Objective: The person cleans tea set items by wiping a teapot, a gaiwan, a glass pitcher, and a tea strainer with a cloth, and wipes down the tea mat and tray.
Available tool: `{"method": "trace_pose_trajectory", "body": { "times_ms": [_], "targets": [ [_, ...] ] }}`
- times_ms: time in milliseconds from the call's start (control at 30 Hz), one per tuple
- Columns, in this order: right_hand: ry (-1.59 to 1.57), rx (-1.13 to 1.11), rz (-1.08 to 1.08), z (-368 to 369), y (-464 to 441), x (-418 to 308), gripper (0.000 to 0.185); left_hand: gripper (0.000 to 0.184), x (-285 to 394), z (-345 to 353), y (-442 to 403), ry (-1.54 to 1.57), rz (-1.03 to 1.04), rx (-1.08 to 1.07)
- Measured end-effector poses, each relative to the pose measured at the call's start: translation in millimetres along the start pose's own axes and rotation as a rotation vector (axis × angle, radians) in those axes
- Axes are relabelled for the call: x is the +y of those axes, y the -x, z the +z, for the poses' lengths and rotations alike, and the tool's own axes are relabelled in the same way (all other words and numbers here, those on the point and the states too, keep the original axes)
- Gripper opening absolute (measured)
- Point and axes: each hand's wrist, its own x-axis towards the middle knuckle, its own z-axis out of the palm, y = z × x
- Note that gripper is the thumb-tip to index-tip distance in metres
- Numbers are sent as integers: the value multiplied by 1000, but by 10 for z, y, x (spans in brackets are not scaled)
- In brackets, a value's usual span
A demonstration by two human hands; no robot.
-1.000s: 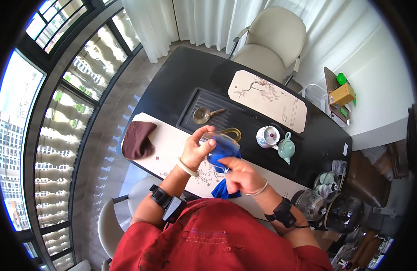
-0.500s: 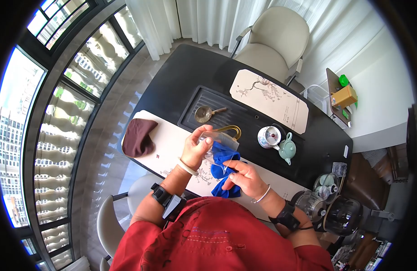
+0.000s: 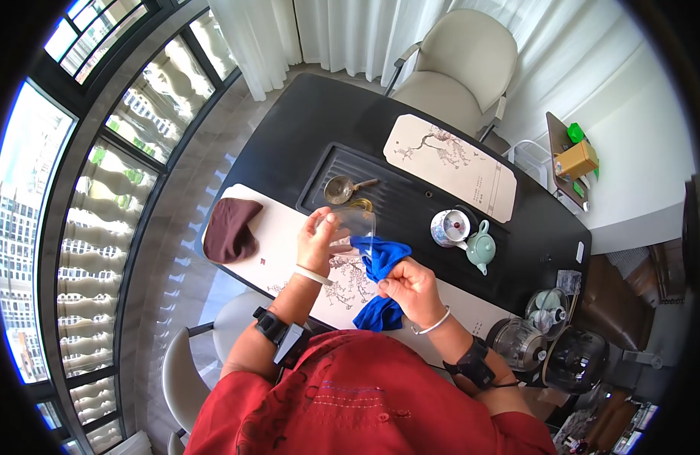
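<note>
My left hand (image 3: 316,241) grips a clear glass vessel (image 3: 356,226), tilted above the near edge of the black table (image 3: 285,136). My right hand (image 3: 410,291) is closed on a bright blue cloth (image 3: 382,258), whose upper part lies against the right side of the glass. Lower down, more blue cloth (image 3: 379,313) rests on the near floral mat (image 3: 289,227). Beyond the glass a strainer with a handle (image 3: 339,189) lies on the ribbed black tray (image 3: 395,199). A golden curved piece shows just behind the glass, partly hidden by it.
A brown cloth (image 3: 231,230) lies at the mat's left end. Right of the tray stand a patterned white pot (image 3: 449,227) and a pale green teapot (image 3: 481,249). Glass kettles (image 3: 519,345) stand at the right. Another floral mat (image 3: 452,167) and a chair (image 3: 467,61) are beyond.
The blue cloth has come out of the glass to its right side with my right hand. My left hand has turned the glass and shifted it slightly left.
</note>
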Motion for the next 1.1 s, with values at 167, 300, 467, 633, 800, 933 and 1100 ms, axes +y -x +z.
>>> {"method": "trace_pose_trajectory", "body": {
  "times_ms": [167, 300, 467, 633, 800, 933, 1100],
  "targets": [
    [-94, 13, -43, -69, -178, -132, 7, 54, -6, -95, 70, 43, -153, -130],
    [-65, -17, 5, -69, -358, -34, 10, 54, 3, 6, 174, 26, -161, -200],
    [-108, 68, 181, -227, -386, 239, 13, 55, 142, -105, 247, -206, -52, -372],
    [185, -245, 577, -293, -72, 402, 12, 61, -78, -408, 128, 304, -35, -198],
    [717, -24, -107, -196, -62, -38, 62, 54, 114, -281, 132, 88, -118, -189],
    [757, -184, -69, -284, -208, 10, 63, 47, -166, -73, 168, 91, -199, -227],
    [687, -172, -28, -501, -467, -2, 41, 42, -497, 139, 133, 346, -256, -258]
  ]
}}
